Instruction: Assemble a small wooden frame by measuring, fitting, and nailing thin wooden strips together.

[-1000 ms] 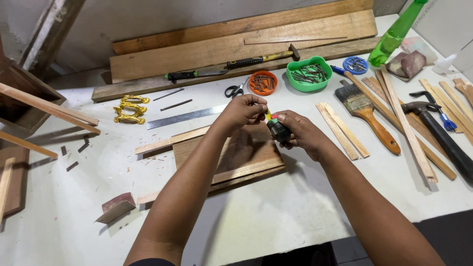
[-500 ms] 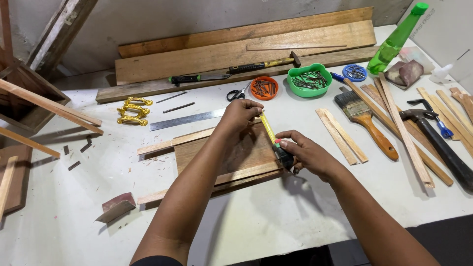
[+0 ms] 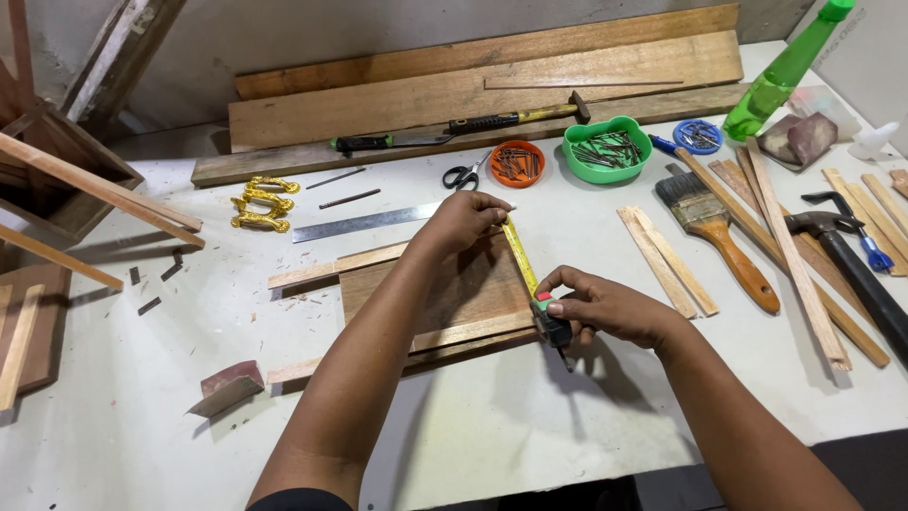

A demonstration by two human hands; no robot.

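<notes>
A dark wooden board (image 3: 454, 284) lies on the white table between two light wooden strips, the far strip (image 3: 331, 265) and the near strip (image 3: 463, 333). My left hand (image 3: 463, 220) presses the end of a yellow measuring tape blade (image 3: 520, 255) onto the board's far right corner. My right hand (image 3: 605, 305) grips the black tape measure case (image 3: 553, 326) at the board's near right corner. The yellow blade runs along the board's right edge between both hands.
A steel ruler (image 3: 364, 222), scissors (image 3: 463, 175), orange nail bowl (image 3: 517, 163) and green nail bowl (image 3: 605, 149) lie beyond the board. A paintbrush (image 3: 719, 241), wood strips (image 3: 662, 248) and hammer (image 3: 851, 260) lie right. Gold handles (image 3: 260, 203) and planks (image 3: 473, 90) lie far left and back.
My right hand has pulled the tape case toward me, drawing the yellow blade out along the board's right edge. My left hand stayed at the far corner, holding the blade's end.
</notes>
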